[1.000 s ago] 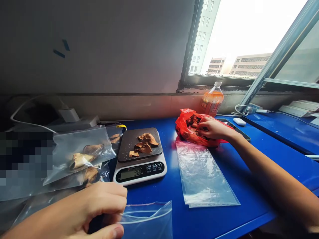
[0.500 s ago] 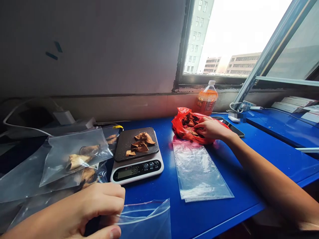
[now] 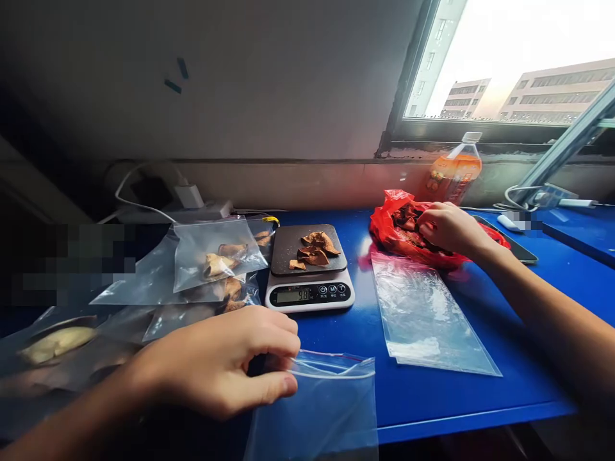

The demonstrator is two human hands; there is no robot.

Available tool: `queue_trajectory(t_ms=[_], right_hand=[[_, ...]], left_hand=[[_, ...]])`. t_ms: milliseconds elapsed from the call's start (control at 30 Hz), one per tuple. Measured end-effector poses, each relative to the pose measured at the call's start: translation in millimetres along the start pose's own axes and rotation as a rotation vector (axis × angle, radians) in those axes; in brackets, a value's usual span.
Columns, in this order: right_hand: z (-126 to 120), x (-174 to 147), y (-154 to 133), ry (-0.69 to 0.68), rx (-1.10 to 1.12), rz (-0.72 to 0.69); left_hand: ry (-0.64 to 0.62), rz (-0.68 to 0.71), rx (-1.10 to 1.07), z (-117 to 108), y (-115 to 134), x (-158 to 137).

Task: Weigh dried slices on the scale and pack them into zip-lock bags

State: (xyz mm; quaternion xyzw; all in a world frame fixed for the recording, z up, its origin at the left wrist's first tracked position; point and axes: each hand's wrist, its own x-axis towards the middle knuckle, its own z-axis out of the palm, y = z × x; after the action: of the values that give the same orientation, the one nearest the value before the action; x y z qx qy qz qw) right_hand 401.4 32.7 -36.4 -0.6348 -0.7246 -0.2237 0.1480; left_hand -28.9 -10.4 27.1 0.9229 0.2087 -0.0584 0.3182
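My left hand is closed on the top edge of a clear zip bag, which hangs at the table's front edge with no contents visible. My right hand reaches into a red plastic bag of brown dried slices. Its fingers are curled among the slices, and whatever they hold is hidden. Between the hands stands a digital kitchen scale, its display reading about 9.8. On its dark plate lie a few dried brown pieces, one of them small.
Several filled clear bags overlap at the left. Flat clear bags lie before the red bag. Behind are an orange drink bottle, a phone, a charger with a white cable, and a metal frame post.
The camera view has swung left, so everything sits further right. My right hand stays in the red bag, its fingers more curled. The left keeps hold of the zip bag. The scale reading looks unchanged.
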Motion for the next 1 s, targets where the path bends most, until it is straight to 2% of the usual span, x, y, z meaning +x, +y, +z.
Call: queue_trajectory(t_ms=[100,200,267,333,433,600,800,1000], right_hand=[[-19,2,-24,0.081,0.056,-0.017],[-42,2,-78,0.208,0.309,-0.163],[-51,4,-122,0.193,0.393,-0.312],[-53,8,-161,0.199,0.360,-0.440],[-47,20,-200,0.170,0.319,-0.555],[-38,35,-220,0.045,0.328,-0.648],[-35,26,-223,0.059,0.295,-0.719],[-30,22,-226,0.086,0.213,-0.703]], left_hand=[[0.022,0.022,0.007,3,-3,-1],[0.045,0.043,0.027,6,-5,-1],[0.045,0.072,0.040,8,-7,0],[0.048,0.098,0.052,10,-9,1],[0.058,0.127,0.062,11,-10,2],[0.077,0.178,0.059,12,-9,0],[0.082,0.216,0.068,16,-8,-2],[0.079,0.235,0.071,16,-9,0]])
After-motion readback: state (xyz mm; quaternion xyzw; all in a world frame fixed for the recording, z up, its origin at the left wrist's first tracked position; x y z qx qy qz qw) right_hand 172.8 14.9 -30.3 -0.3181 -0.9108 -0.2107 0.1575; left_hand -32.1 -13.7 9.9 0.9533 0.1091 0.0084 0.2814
